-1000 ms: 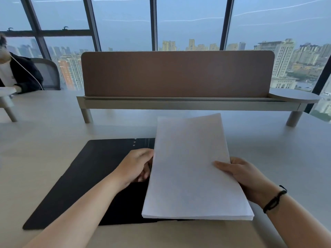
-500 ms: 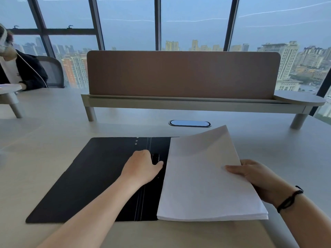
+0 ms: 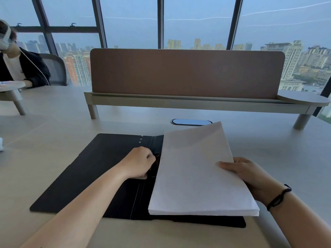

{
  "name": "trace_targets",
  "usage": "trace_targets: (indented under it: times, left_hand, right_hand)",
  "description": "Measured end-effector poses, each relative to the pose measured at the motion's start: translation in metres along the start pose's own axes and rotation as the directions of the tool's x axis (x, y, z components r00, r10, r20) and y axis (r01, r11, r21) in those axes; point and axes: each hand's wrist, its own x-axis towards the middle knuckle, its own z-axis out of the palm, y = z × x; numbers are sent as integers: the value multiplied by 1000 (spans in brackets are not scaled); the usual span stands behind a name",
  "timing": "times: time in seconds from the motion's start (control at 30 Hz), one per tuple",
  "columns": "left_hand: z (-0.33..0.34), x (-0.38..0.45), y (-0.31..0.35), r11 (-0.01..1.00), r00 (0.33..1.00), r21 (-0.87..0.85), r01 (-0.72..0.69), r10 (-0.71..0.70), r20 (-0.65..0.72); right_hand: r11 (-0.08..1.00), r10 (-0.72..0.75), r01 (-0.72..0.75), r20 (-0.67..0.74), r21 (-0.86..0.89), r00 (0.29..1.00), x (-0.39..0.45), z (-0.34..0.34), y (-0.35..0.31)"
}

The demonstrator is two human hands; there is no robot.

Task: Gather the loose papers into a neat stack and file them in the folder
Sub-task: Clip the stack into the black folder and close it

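A black folder (image 3: 86, 176) lies open and flat on the desk in front of me. A squared stack of white papers (image 3: 195, 172) hovers tilted over its right half, far corner raised. My right hand (image 3: 249, 174) grips the stack's right edge, thumb on top. My left hand (image 3: 141, 165) sits at the folder's spine with fingers curled at the metal clip (image 3: 157, 155), just left of the stack; the fingertips are hidden, so the grip is unclear.
A brown divider screen (image 3: 186, 72) on a raised shelf (image 3: 197, 104) crosses the desk behind the folder. An oval cable port (image 3: 190, 122) lies just beyond the papers. Another person (image 3: 19, 68) sits at the far left.
The stack has swung right and lower over the folder's right half, uncovering the spine. My left hand has moved onto the spine and curled at the clip.
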Motion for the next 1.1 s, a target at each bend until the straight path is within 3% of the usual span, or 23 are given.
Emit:
trace_targets:
  times: [0.4, 0.73, 0.83, 0.97, 1.1]
  left_hand:
    - [-3, 5, -2, 997, 999, 70, -33, 32, 8]
    - [-2, 1, 1, 998, 998, -64, 26, -23, 57]
    - [4, 4, 1, 1000, 999, -11, 0, 1, 34]
    - [12, 5, 0, 981, 997, 188, -43, 55, -60]
    - [16, 3, 1, 978, 990, 200, -64, 88, -113]
  right_hand:
    - [1000, 5, -5, 1, -2, 1000, 5, -6, -5]
    - [975, -40, 39, 0, -221, 999, 17, 10, 1]
    - [966, -68, 64, -6, -251, 998, 15, 14, 2]
    - [931, -151, 125, -48, -342, 987, 13, 20, 3]
    - [837, -263, 148, -150, -527, 953, 17, 18, 9]
